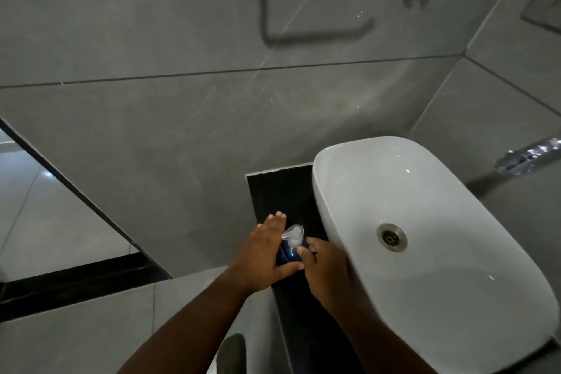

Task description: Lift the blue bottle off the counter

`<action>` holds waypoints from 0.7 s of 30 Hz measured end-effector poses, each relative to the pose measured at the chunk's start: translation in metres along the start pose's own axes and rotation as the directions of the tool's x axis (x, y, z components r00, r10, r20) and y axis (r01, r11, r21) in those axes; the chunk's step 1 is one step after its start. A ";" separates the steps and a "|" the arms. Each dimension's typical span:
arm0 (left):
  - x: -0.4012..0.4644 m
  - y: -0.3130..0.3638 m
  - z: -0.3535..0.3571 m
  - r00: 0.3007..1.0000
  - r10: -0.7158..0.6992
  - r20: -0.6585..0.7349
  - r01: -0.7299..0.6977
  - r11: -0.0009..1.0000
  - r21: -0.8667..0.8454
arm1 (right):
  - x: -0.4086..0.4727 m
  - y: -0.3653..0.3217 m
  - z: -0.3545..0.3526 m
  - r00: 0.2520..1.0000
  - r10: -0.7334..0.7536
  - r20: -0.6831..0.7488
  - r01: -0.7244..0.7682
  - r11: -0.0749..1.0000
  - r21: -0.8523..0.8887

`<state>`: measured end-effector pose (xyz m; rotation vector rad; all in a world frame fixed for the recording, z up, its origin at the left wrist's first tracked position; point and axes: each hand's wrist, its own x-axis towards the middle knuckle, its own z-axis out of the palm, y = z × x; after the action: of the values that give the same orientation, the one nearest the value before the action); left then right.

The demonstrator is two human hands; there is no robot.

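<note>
Soap bottle [287,253], blue, upright on black ledge [273,188] between both hands: left hand [264,255] clasps its side, fingers straight, thumb across the front, apparently steadying it; right hand [326,267] pinches its neck, sink [425,191] just beyond that hand.

I count one basin [334,158] with one drain [391,237] in it. Just left of the basin I see one pump bottle [287,255], one left hand [261,255] and one right hand [326,267].
</note>
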<state>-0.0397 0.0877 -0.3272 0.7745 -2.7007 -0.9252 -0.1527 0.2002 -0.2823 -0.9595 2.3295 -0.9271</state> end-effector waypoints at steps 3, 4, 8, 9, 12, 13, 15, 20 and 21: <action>0.038 -0.033 -0.025 0.999 0.032 0.018 -0.034 0.997 0.076 | 0.042 -0.022 0.018 0.997 0.056 0.045 -0.057 0.998 0.024; 0.049 -0.040 -0.033 0.998 0.051 0.026 -0.053 0.993 0.102 | 0.054 -0.029 0.022 0.994 0.075 0.078 -0.079 0.996 0.047; 0.086 -0.065 -0.061 0.996 0.080 0.026 -0.083 0.988 0.130 | 0.100 -0.053 0.041 0.981 0.165 0.103 -0.175 0.980 0.097; 0.093 -0.070 -0.067 0.997 0.077 0.018 -0.079 0.990 0.117 | 0.111 -0.058 0.044 0.981 0.166 0.097 -0.175 0.980 0.091; 0.115 -0.090 -0.078 0.999 0.030 -0.034 -0.029 0.999 0.025 | 0.146 -0.076 0.055 0.983 0.164 0.085 -0.169 0.984 0.055; 0.121 -0.095 -0.080 0.999 -0.008 -0.052 0.007 1.000 -0.009 | 0.156 -0.080 0.057 0.986 0.153 0.074 -0.155 0.987 0.032; 0.131 -0.099 -0.082 0.994 -0.063 -0.087 0.055 0.995 -0.087 | 0.169 -0.083 0.060 0.988 0.143 0.055 -0.145 0.989 0.038; 0.140 -0.103 -0.078 0.978 -0.140 -0.155 0.095 0.959 -0.268 | 0.175 -0.083 0.062 0.986 0.166 0.026 -0.168 0.982 0.091; 0.140 -0.104 -0.077 0.974 -0.163 -0.158 0.114 0.954 -0.278 | 0.175 -0.084 0.060 0.987 0.156 0.027 -0.158 0.983 0.096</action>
<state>-0.0901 -0.0961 -0.3297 0.9472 -2.3277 -1.1613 -0.1937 0.0018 -0.2875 -0.7309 2.2824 -0.9538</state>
